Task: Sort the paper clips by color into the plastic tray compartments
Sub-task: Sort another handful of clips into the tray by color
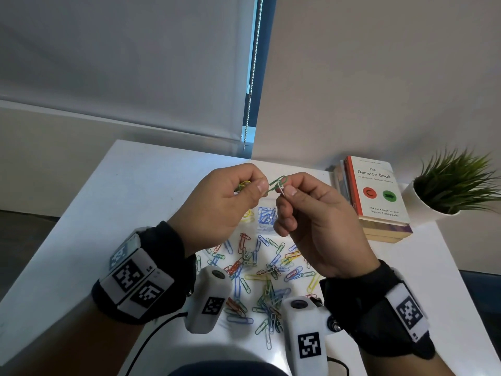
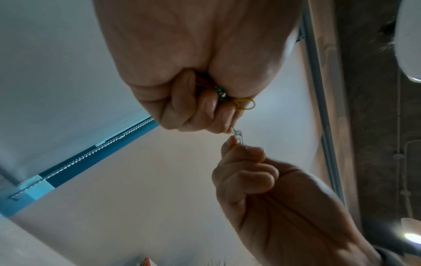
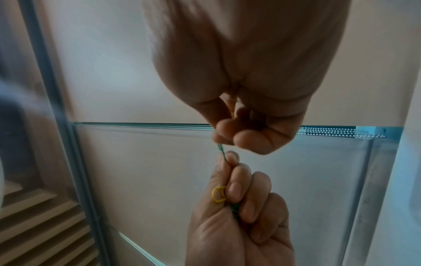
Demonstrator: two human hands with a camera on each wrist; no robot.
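Both hands are raised above the table. My left hand [image 1: 261, 185] [image 2: 227, 129] grips a small bunch of clips in its fist, among them a yellow clip [image 2: 244, 105] [image 3: 219, 195], and pinches one end of a green clip [image 1: 275, 184] [image 3: 222, 153]. My right hand [image 1: 286, 189] [image 3: 224, 142] pinches a pale clip [image 1: 282, 190] that is hooked to the green one. Below the hands stands the clear plastic tray [image 1: 260, 229], with yellow clips [image 1: 248, 214] in one compartment and blue clips [image 1: 267, 215] in the one beside it. A mixed pile of loose clips [image 1: 260, 278] lies nearer to me.
A stack of books [image 1: 375, 196] sits at the right of the white table [image 1: 135, 191], with a potted plant [image 1: 455, 183] beyond it. A cable [image 1: 151, 332] runs along the near left. A window blind and its bead chain [image 1: 252, 77] hang behind.
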